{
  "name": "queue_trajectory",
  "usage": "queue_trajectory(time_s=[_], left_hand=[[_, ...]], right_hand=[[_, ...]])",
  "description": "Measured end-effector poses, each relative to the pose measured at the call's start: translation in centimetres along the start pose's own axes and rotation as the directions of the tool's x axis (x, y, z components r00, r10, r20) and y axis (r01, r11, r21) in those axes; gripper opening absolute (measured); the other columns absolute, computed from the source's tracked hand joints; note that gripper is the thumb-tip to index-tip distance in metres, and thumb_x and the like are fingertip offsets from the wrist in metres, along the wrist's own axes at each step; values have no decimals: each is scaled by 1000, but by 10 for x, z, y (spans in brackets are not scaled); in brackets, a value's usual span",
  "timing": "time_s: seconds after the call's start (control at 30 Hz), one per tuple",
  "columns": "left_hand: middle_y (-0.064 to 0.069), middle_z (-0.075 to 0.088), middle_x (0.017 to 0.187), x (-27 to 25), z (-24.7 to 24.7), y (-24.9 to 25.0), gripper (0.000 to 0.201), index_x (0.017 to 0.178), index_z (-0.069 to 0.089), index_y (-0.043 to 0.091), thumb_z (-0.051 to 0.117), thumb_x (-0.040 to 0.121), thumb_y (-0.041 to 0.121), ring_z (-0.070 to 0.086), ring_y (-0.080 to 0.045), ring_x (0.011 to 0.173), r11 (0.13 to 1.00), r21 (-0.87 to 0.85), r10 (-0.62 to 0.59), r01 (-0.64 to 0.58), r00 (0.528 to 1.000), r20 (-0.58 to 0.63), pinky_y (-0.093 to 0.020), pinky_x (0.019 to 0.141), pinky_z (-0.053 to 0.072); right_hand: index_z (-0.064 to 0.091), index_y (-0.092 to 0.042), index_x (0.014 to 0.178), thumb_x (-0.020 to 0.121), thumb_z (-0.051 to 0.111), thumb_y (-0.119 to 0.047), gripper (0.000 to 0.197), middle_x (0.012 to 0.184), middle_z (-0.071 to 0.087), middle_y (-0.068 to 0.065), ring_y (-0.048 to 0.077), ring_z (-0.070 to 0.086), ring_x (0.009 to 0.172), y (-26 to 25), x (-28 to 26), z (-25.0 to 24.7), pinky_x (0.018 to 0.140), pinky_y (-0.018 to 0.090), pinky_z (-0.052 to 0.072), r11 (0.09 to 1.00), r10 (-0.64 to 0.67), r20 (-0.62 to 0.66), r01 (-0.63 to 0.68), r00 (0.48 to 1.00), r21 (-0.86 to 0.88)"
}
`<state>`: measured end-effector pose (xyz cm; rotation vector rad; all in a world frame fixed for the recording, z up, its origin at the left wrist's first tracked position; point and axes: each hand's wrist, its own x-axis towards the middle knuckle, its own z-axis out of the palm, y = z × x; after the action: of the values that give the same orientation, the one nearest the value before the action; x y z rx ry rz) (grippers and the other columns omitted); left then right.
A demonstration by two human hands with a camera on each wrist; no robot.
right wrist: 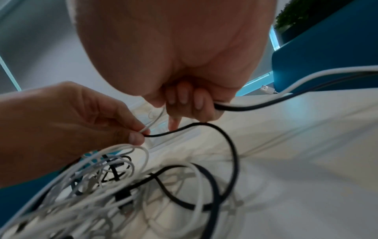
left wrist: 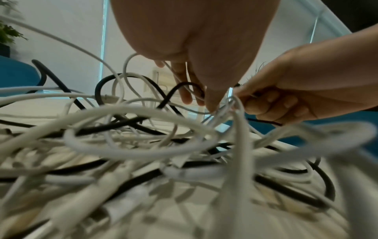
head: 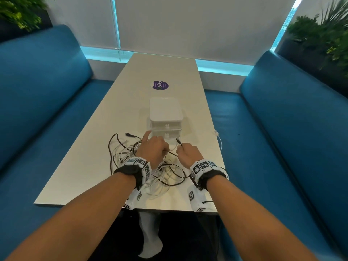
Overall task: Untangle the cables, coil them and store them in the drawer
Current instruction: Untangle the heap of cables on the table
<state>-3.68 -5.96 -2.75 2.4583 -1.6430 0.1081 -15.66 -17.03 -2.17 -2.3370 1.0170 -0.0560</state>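
Note:
A tangle of white and black cables [head: 160, 178] lies on the table's near end, under both wrists. My left hand [head: 156, 147] pinches a thin white cable [right wrist: 152, 123] and the black cable [right wrist: 231, 145] between thumb and finger, with one finger sticking out to the left. My right hand [head: 186, 152] is curled round the same black cable [right wrist: 235, 108], whose plug [head: 178, 141] pokes up from the fist; a white cable runs out beside it. Just beyond the hands stands the white two-drawer box [head: 165, 113], both drawers closed.
The pale table [head: 94, 157] runs away from me between two blue sofas [head: 47, 110]. A purple sticker [head: 160, 85] lies beyond the box. A white USB plug [head: 216, 132] sits at the table's right edge, and a black plug [head: 129, 134] at the tangle's far left.

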Motion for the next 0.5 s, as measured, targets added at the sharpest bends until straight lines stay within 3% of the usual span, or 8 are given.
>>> queue_trajectory(time_s=[0.1,0.2,0.27,0.33,0.4,0.5], left_hand=[[8,63,98,-4,-1,3,17,95,74,30,58,96,26,61,-12,98,999,-28,28,-29,1000,-8,-43,119,1],[8,64,92,-8,0,8,20,91,73,28,55,97,34,63,-13,93,1000,19,17,-17,1000,7,-44,119,6],[7,64,83,-11,-2,3,30,84,71,24,50,99,39,64,-15,85,996,81,-40,33,995,87,-47,120,6],[6,63,80,-15,-4,-9,30,81,67,21,46,99,33,65,-17,87,988,136,-100,74,977,191,-50,120,0],[5,62,88,-20,-3,-19,25,85,67,24,47,99,30,63,-20,99,980,189,-96,56,974,207,-53,121,-1],[4,62,118,-22,-1,-9,25,113,68,25,50,99,35,54,-20,121,977,197,53,-79,990,134,-55,121,4]], right_hand=[[68,-5,106,104,33,-36,47,109,68,16,35,61,101,-10,0,-2,83,36,44,999,-48,-39,49,998,11],[68,-7,101,103,37,-28,37,107,67,14,34,62,100,-12,2,0,79,34,44,998,-70,-69,70,995,-2],[61,-6,105,103,36,-23,30,107,65,16,36,62,98,-7,5,-4,73,34,43,996,-33,-82,26,996,-86],[56,-6,112,102,37,-17,24,106,65,18,37,62,94,3,6,-14,69,35,44,989,9,-133,-29,991,-146],[53,-5,115,101,37,-13,23,105,65,19,37,62,94,14,5,-24,69,35,44,986,34,-150,-58,988,-159],[50,-5,115,101,36,-13,21,105,65,18,36,63,93,16,3,-25,73,38,48,979,1,-106,-23,994,-204]])
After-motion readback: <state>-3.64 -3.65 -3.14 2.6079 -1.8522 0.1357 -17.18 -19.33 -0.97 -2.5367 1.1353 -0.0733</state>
